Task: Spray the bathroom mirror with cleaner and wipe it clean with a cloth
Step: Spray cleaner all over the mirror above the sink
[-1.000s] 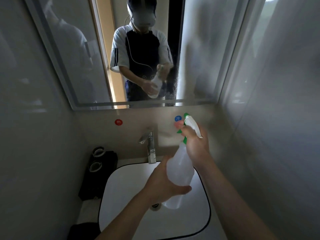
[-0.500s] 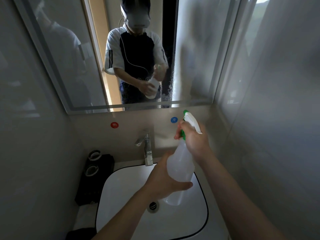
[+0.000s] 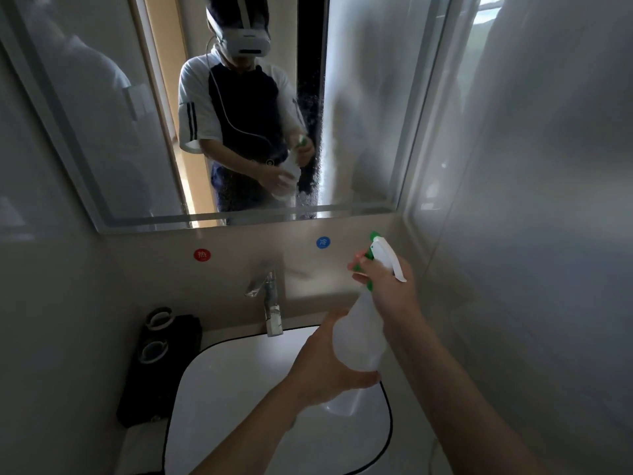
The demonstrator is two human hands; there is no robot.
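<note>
Over the basin (image 3: 239, 399): I see both hands on the spray bottle (image 3: 359, 341).
Right hand (image 3: 390, 289): curled round the neck, fingers on the green trigger.
Left hand (image 3: 325, 365): cupping the body.
Bottle axis: tilted, nozzle toward the mirror (image 3: 359, 97).
Writing: red sticker (image 3: 202, 255) and blue sticker (image 3: 323, 242), characters too small to read.

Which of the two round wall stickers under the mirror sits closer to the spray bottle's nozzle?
The blue sticker, just left of the spray bottle nozzle. The red sticker sits farther left, beyond the faucet.
</note>
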